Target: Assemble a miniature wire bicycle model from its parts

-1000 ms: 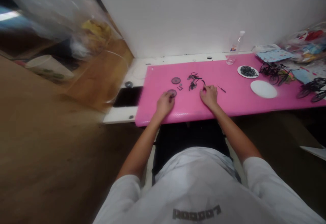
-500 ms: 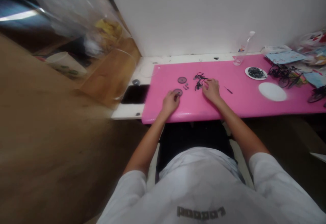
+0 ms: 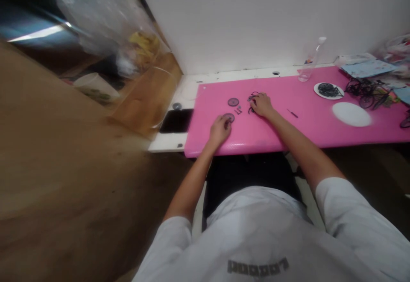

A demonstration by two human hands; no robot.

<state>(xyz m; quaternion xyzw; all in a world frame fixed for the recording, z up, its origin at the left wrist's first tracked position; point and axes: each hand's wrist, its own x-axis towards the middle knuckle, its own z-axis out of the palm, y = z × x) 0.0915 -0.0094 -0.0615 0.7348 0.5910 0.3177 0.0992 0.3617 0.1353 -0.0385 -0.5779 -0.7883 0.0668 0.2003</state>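
With its fingertips pinched together, my left hand (image 3: 221,129) holds the edge of a small dark toy bicycle wheel (image 3: 229,117) lying on the pink mat (image 3: 240,134). A second wheel (image 3: 233,102) lies just beyond it. Small dark pieces (image 3: 238,111) sit to the right of the two wheels. My right hand (image 3: 262,105) is over the black toy bicycle parts (image 3: 250,111), its fingers bent down onto them and hiding most of them. Which part the fingers grip is too small to make out. A small screwdriver (image 3: 292,113) lies to the right of this hand.
A white plate (image 3: 317,91) of black parts stands on the right, near a white oval lid or plate (image 3: 351,114). Black toy bicycles (image 3: 365,94) pile up beyond. A clear bottle (image 3: 306,74) stands by the wall. A dark phone-like slab (image 3: 176,121) lies left of the mat.
My right hand has moved left and over the black bicycle parts, covering more of them. The left hand stays at the near wheel. The whole view has shifted slightly.
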